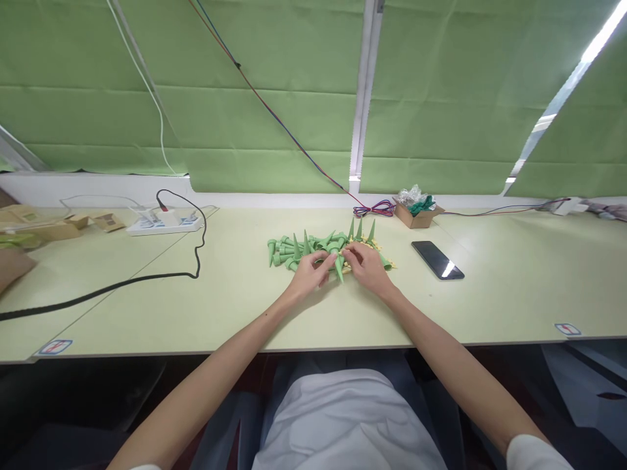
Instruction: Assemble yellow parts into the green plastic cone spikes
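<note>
My left hand (310, 274) is closed on a green plastic cone-shaped spike (339, 269), whose tip points down toward me. Against the upper part of that spike, my right hand (368, 266) pinches a small yellow piece, mostly covered by the fingertips. Behind my hands lies a pile of similar green spikes (287, 251), most on their sides and a few standing point up. Small yellow plastic pieces (376, 245) lie beside and beyond my right hand, partly hidden by it.
A black phone (437, 260) lies to the right. Behind it are a small cardboard box (414, 215) with crumpled wrapping and a coiled cable (375, 209). At left, a black cord (147, 277) runs from a white power strip (164, 225), near cardboard packaging (39, 219).
</note>
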`<state>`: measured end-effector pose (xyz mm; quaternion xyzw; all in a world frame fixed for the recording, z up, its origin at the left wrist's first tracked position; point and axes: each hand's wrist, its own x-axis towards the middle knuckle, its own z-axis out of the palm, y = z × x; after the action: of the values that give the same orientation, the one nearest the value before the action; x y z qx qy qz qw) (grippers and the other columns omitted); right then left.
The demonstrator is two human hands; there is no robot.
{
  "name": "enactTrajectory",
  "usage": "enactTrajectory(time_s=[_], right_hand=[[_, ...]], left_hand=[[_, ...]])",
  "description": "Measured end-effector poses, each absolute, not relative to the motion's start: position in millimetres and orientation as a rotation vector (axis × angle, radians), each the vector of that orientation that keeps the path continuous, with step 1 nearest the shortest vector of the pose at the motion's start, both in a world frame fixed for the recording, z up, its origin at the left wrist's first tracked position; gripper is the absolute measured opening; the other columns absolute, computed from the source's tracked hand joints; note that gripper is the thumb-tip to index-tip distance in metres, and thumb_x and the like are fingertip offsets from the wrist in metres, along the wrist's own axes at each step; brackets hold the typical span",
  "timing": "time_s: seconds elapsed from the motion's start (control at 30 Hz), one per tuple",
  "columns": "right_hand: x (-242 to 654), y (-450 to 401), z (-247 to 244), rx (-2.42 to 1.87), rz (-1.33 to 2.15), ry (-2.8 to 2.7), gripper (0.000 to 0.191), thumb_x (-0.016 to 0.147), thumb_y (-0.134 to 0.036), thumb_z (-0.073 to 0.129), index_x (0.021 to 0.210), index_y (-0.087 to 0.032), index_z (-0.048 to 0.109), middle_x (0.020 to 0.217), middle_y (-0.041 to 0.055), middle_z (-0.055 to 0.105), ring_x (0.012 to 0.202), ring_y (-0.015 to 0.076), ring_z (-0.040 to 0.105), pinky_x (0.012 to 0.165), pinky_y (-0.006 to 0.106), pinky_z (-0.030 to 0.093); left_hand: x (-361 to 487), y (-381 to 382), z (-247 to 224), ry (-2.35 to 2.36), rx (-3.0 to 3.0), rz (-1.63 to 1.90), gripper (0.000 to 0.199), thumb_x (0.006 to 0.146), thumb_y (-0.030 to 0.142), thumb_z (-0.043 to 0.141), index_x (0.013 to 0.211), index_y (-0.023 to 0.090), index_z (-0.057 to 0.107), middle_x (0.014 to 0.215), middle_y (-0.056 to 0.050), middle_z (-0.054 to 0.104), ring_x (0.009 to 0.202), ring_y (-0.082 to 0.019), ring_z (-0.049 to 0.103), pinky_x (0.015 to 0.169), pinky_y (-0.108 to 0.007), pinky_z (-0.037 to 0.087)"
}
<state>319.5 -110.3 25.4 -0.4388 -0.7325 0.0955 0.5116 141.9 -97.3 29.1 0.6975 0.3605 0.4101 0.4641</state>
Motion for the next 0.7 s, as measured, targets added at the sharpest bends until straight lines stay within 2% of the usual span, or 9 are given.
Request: enactTrajectory(time_s=[0.1, 0.23, 0.43, 0.6, 0.7], right_hand=[[319.5, -111.2, 26.0, -1.079, 0.227, -1.771, 0.031, 0.097, -0.038, 0.045, 0.071, -0.021, 0.049, 0.061, -0.0011, 0.050, 0.057, 0.0141, 0.045, 0.059, 0.027, 0.035], [319.3, -113.4, 28.2, -1.089, 0.247, -1.779, 0.037, 0.097, -0.040, 0.042, 0.065, -0.022, 0.039, 0.056, -0.0032, 0.041, 0.052, 0.0128, 0.039, 0.055, 0.027, 0.031], [317.9, -115.7, 30.6, -1.093, 0.268, -1.766, 0.044, 0.098, -0.048, 0.039, 0.063, -0.022, 0.036, 0.054, -0.0035, 0.038, 0.052, 0.0124, 0.036, 0.054, 0.028, 0.029], [317.0, -114.8, 29.5, -1.087, 0.273, -1.751, 0.046, 0.098, -0.052, 0.040, 0.063, -0.022, 0.039, 0.054, -0.0034, 0.038, 0.052, 0.0123, 0.036, 0.055, 0.027, 0.030], [316.7, -114.2, 28.4, -1.079, 0.266, -1.743, 0.045, 0.097, -0.052, 0.041, 0.064, -0.021, 0.043, 0.055, -0.0029, 0.041, 0.053, 0.0125, 0.039, 0.056, 0.027, 0.032]], left_hand=[[142.2, -99.8, 29.5, 0.882, 1.752, 1.005, 0.039, 0.085, 0.058, 0.060, 0.084, 0.019, 0.053, 0.051, 0.005, 0.045, 0.042, -0.009, 0.041, 0.042, -0.023, 0.031], [143.6, -102.2, 29.9, 0.877, 1.766, 1.047, 0.036, 0.083, 0.052, 0.064, 0.095, 0.020, 0.052, 0.054, 0.006, 0.046, 0.045, -0.009, 0.042, 0.046, -0.023, 0.033], [145.0, -99.0, 26.8, 0.949, 1.772, 1.105, 0.049, 0.082, 0.049, 0.066, 0.116, 0.018, 0.052, 0.061, 0.004, 0.053, 0.053, -0.013, 0.050, 0.050, -0.025, 0.037], [146.3, -98.1, 26.0, 0.922, 1.759, 1.141, 0.044, 0.082, 0.046, 0.067, 0.113, 0.019, 0.053, 0.066, 0.002, 0.054, 0.055, -0.012, 0.051, 0.050, -0.024, 0.037], [146.5, -98.5, 26.7, 0.900, 1.765, 1.161, 0.034, 0.083, 0.045, 0.066, 0.102, 0.020, 0.052, 0.072, 0.002, 0.055, 0.053, -0.009, 0.049, 0.049, -0.022, 0.035]])
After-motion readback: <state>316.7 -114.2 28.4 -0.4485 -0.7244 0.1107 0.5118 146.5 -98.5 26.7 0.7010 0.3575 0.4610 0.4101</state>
